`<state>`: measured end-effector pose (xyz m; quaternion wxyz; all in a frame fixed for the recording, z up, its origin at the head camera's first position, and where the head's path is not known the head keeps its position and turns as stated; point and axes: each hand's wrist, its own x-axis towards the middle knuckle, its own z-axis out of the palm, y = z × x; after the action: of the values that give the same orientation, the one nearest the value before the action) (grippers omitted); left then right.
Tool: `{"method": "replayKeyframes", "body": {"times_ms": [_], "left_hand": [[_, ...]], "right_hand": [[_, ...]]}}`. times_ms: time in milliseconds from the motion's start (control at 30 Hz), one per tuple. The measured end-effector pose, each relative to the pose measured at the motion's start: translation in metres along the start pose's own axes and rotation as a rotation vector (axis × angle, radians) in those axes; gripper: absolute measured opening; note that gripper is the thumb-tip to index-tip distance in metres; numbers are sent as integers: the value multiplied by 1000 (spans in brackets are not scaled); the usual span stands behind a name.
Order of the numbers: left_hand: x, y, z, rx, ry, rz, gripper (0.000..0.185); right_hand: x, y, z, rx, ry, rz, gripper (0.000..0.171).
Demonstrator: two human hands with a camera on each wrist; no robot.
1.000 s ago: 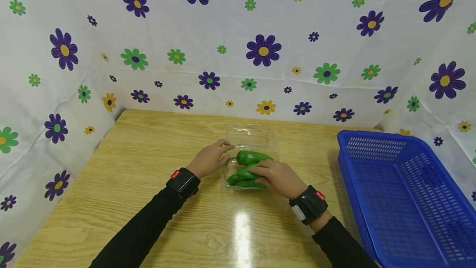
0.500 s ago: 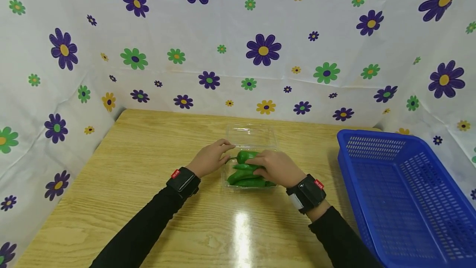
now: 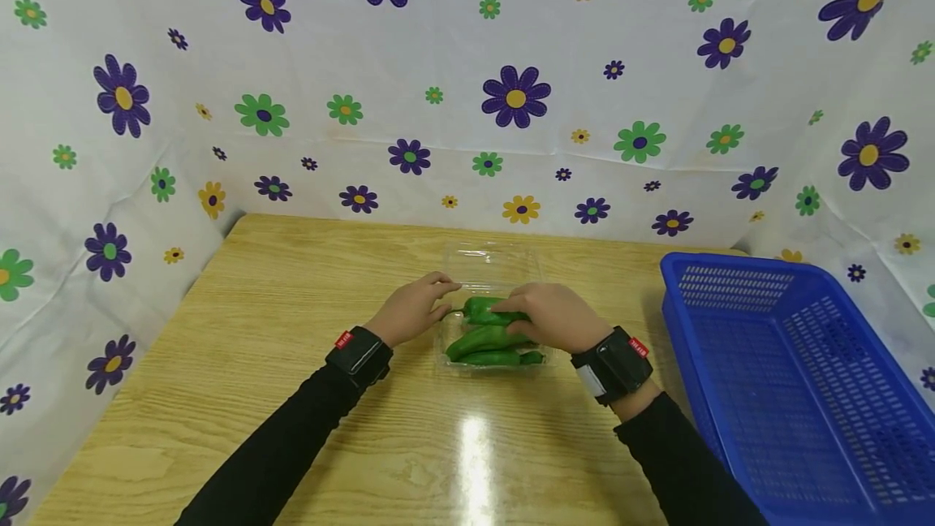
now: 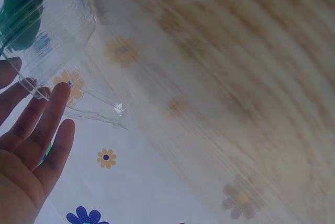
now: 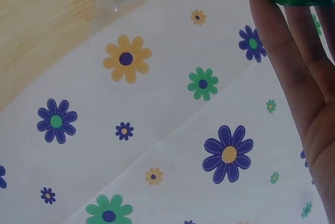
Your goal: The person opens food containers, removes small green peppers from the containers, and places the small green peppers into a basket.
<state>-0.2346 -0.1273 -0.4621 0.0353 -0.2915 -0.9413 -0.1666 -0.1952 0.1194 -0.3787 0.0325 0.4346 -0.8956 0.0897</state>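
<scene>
looking down at a wooden table [image 3: 292, 396] walled by white cloth printed with purple, green and yellow flowers [image 3: 515, 97]. resting at the table's middle, a clear plastic clamshell box [image 3: 493, 266] with its lid folded open toward the back, holding green peppers [image 3: 485, 343]. left hand [image 3: 411, 308] steadying the box's left edge, fingers straight and relaxed, fingertips [image 4: 60, 92] touching the clear rim, probably keeping the light box from sliding. right hand [image 3: 549, 315] lying over the topmost pepper [image 3: 482, 311], fingers curling round it (stem pointing left). sitting apart at the right, a blue slotted basket [image 3: 789, 380]. wearing black wristbands with small red tags [image 3: 344, 341], lettering too small for reading.
</scene>
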Motion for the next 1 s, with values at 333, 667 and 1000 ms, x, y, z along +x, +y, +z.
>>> {"method": "replayKeyframes", "body": {"times_ms": [333,667,1000], "left_hand": [[-1,2,-2,-14,3,-3,37],[-1,-1,2,-28,10,-14,37],[0,-1,5,-30,30,-4,37]], "right_hand": [[13,7,-25,-11,30,3,31],[17,25,-28,-21,26,13,30],[-1,51,-42,-79,1,44,29]]}}
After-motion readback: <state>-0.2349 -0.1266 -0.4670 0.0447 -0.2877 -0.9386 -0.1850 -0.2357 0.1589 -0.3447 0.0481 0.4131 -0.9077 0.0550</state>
